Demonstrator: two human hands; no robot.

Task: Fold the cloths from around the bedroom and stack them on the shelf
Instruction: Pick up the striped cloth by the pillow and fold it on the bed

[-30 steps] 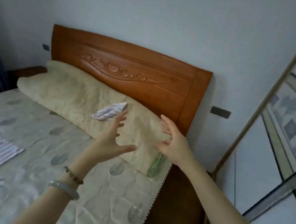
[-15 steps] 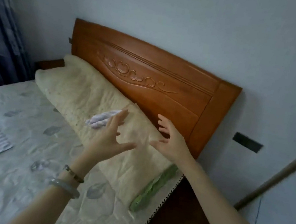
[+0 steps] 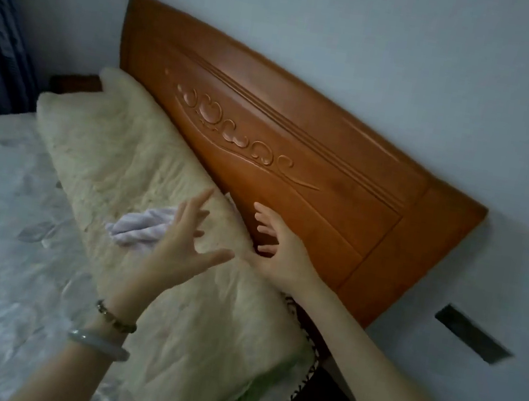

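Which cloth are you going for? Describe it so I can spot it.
Find the carved orange wooden headboard; along its foot lies a long cream quilted pillow. The small crumpled pale lilac-white cloth sits on that pillow, beside the open left hand. It is the only smooth, bunched fabric there.

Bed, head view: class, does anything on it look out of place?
Yes. A pale cloth lies crumpled on the long cream pillow by the headboard, unfolded. Both hands are open, holding nothing.
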